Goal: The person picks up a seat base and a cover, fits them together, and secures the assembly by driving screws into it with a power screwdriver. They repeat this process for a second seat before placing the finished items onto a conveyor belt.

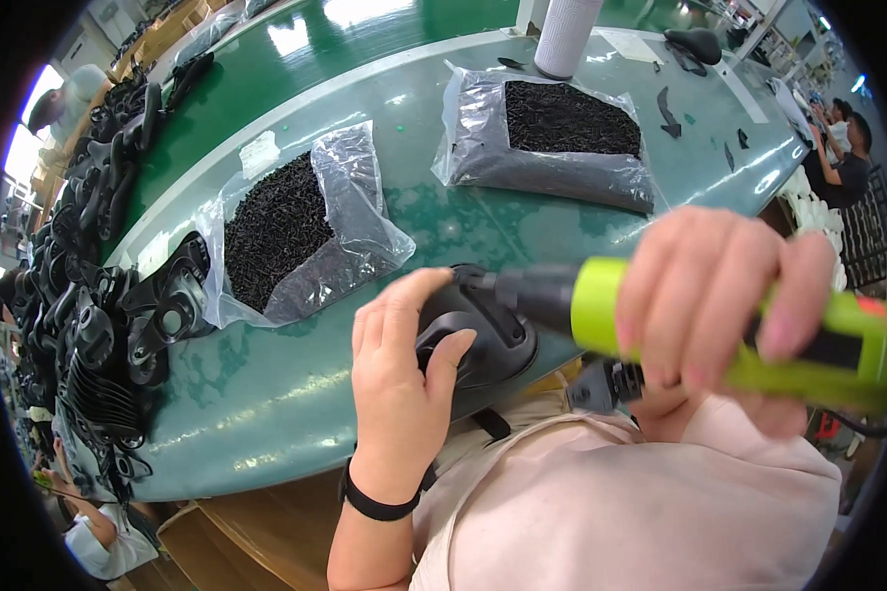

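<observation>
So: lime-green-and-black handheld power driver [595, 307] at far end of curved, glossy black plastic part [481, 357]

Part is in the left hand [394, 360], by the near edge of the pale green, shiny-topped table [276, 414]. Left fingers clamped on it: index at the far edge, thumb on the near-left side. Right hand [724, 310] has its fingers wrapped round the driver body. Key relation: part lies left of the right hand, driver bridging the gap roughly crosswise, dark nose ending just beside the left index fingertip. Part's long axis looks diagonal, far-left to near-right. Left hand is nearer. Nose is blurred; can't tell if it touches. Beyond: two clear plastic bags [367, 197] of small black pieces [276, 231].
</observation>
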### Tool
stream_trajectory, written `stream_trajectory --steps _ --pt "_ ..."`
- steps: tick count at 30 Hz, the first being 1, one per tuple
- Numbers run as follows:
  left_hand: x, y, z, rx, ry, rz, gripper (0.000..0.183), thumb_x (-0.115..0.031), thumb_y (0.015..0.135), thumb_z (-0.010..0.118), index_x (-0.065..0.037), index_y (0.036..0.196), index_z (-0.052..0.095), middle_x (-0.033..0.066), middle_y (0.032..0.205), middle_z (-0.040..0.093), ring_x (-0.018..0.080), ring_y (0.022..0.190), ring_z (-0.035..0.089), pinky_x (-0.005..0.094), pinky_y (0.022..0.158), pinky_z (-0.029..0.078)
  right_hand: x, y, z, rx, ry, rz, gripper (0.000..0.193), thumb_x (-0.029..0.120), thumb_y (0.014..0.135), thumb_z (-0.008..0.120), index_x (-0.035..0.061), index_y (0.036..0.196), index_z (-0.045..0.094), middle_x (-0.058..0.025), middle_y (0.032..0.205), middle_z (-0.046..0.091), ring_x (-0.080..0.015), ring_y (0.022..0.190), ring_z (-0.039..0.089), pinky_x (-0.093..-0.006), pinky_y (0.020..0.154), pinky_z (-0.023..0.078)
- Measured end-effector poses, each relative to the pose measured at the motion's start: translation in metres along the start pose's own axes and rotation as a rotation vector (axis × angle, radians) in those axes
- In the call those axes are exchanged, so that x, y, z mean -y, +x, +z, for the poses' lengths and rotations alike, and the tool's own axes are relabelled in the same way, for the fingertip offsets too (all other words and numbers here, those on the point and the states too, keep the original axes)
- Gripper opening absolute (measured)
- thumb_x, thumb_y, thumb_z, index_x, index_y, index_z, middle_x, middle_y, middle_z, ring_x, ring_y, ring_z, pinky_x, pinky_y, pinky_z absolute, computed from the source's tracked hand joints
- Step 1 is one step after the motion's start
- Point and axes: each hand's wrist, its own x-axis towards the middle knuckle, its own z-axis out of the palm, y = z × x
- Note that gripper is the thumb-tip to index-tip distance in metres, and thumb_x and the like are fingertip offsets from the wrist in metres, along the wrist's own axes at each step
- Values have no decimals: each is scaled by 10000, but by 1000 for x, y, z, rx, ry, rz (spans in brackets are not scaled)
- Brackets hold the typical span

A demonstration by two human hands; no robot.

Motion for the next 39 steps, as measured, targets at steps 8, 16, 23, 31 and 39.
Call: stream_trajectory --steps 8,16,23,31,39 --pt "-12 -21 4 356 418 107 556 -245 776 749 -87 1279 572 107 1352 541 308 1295 470 479 1103 344 -4 -12 -15 1 20 221 527 379 793 807 68 1065 480 -88 820 650 -236 660 657 -385 640 541" --pt "-2 -11 1 377 515 114 593 -399 818 685 -99 1316 565 80 1358 550 283 1284 480 502 1138 273 -16 -6 -7 44 35 341 511 295 760 830 43 1083 525 -104 845 658 -257 699 660 -396 637 544" --pt "2 -12 2 357 488 94 600 -398 801 692 -101 1309 573 78 1355 553 278 1274 487 505 1131 279 -32 4 -1 76 7 448 457 257 748 829 28 1027 550 -99 818 655 -251 674 652 -383 593 541" --pt "8 -16 3 343 418 104 624 -385 795 692 -77 1319 553 93 1372 528 285 1305 450 498 1135 274 -46 20 8 166 -50 458 450 256 725 845 27 989 561 -99 794 654 -230 654 647 -371 597 547" --pt "13 -16 2 340 352 90 628 -380 803 683 -45 1318 552 112 1375 521 293 1317 438 487 1143 270 -61 20 -4 141 170 563 521 291 700 885 29 1021 569 -105 836 659 -247 702 653 -389 606 538"
